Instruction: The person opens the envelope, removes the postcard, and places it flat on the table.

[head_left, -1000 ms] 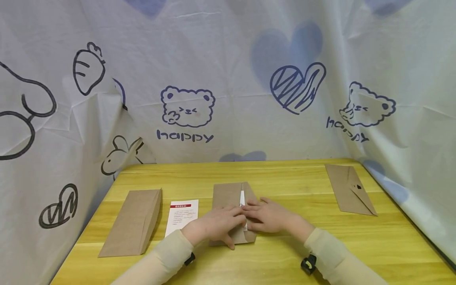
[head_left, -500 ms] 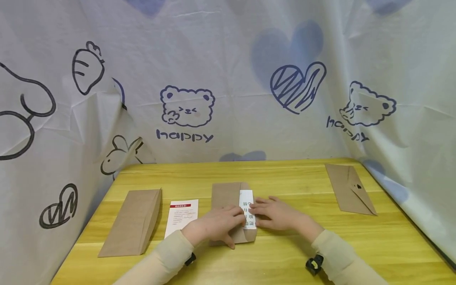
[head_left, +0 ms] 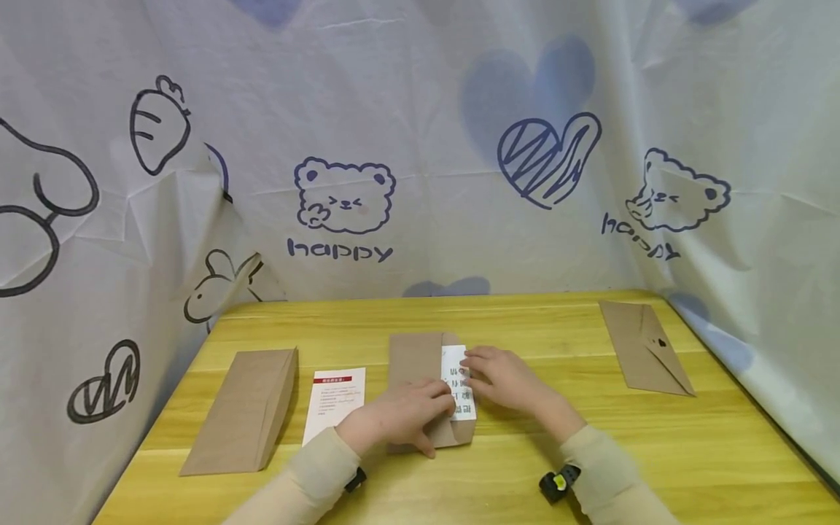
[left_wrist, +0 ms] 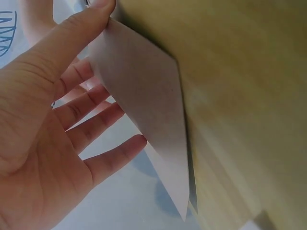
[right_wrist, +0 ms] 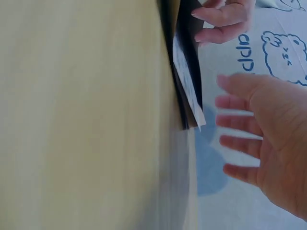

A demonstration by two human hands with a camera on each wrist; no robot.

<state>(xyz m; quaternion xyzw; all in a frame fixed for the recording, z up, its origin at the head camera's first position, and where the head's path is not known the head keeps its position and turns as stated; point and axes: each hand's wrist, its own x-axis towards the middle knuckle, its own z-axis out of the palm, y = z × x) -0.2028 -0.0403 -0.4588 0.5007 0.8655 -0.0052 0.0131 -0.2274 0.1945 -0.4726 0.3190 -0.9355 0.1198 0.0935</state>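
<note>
A brown envelope lies mid-table, its open side to the right. From that side sticks a white card printed with dark characters. My left hand rests on the envelope, holding it down; in the left wrist view its thumb and spread fingers touch the brown paper. My right hand hovers at the card's right edge. In the right wrist view its fingers are extended, apart from the card, which sits between the parted layers of the envelope. The card's left part is hidden inside.
Left of the envelope lies a white card with a red band, partly covered by my left arm. A larger brown envelope is farther left. Another envelope with a dark seal lies at the far right. White cloth hangs around the table.
The envelope's right flap has swung away, exposing more of the card. My right hand has drawn back to the right and risen slightly. The left hand stays on the envelope.
</note>
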